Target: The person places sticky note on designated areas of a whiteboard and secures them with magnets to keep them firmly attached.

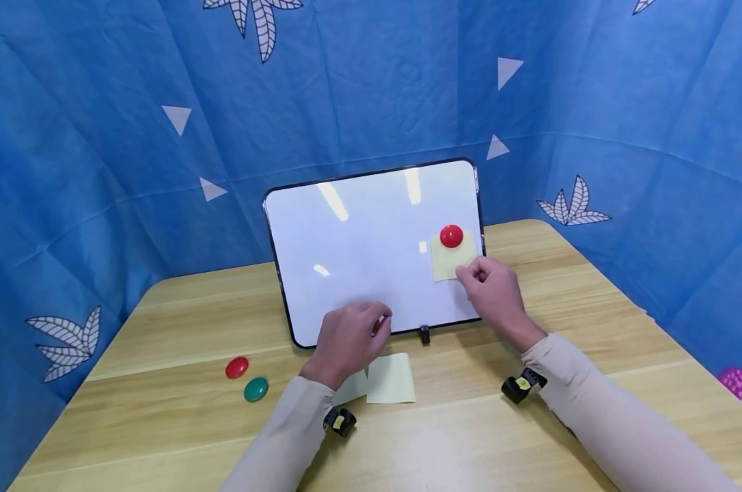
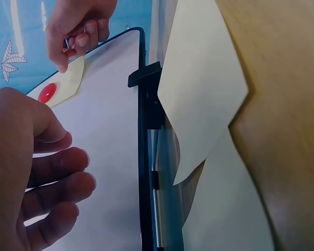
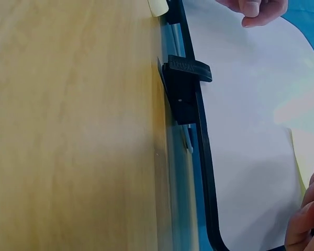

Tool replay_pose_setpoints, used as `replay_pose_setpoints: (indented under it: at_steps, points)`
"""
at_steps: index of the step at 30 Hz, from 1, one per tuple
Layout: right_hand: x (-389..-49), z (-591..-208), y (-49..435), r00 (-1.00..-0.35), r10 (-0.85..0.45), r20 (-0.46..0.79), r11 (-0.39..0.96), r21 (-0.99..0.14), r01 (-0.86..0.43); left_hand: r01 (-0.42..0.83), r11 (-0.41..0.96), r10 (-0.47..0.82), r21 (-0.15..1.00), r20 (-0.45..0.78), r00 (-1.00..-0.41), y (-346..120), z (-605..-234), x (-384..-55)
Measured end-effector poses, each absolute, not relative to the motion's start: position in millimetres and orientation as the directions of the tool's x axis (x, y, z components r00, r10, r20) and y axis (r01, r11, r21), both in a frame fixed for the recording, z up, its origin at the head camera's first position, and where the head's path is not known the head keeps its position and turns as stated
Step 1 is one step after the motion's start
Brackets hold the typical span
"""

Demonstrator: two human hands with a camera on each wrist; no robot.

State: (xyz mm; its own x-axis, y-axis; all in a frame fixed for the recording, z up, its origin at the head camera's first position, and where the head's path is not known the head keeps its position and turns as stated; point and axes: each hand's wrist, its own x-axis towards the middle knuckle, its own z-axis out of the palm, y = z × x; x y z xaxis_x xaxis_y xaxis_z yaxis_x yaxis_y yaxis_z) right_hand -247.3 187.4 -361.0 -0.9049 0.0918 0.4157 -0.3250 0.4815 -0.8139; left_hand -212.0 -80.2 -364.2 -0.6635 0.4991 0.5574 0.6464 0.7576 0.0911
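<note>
Where the worktop point(image 1: 451, 444) runs in from its left edge, a red magnet point(image 1: 236, 367) and a green magnet point(image 1: 256, 389) lie just beside each other, neither holding paper. Next stands the board point(image 1: 371, 246), toward the worktop's back edge. Before its lower part hangs the left hand point(image 1: 349, 338); the grip is loosely spread, with nothing seen in it. Nearer the front lie the left note point(image 1: 354, 388), partly hidden by the sleeve point(image 1: 294, 424), and the right note point(image 1: 392, 379). A clip point(image 1: 424, 335) sits at the board's bottom edge. Toward the worktop's right edge, the posted note point(image 1: 446, 263) is on the board, under a second red magnet point(image 1: 451, 236). The right hand point(image 1: 499, 290) is at that note's lower right corner, fingers bent; whether the grip pinches the paper cannot be told. Assessment: one of three notes in view appears fixed; two notes and two magnets remain off the board.
</note>
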Motion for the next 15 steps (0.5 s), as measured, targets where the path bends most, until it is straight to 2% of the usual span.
replay_pose_setpoints:
  at_steps: [10, 15]
  points:
    - [-243, -366, 180, -0.900, -0.071, 0.430, 0.458, -0.787, -0.412, 0.601, 0.784, 0.472, 0.154, 0.480, -0.739, -87, -365, -207]
    - [-238, -368, 173, -0.898, -0.183, 0.400, 0.434, -0.787, -0.438, 0.592, 0.785, 0.475, 0.182, 0.438, -0.764, -91, -363, -203]
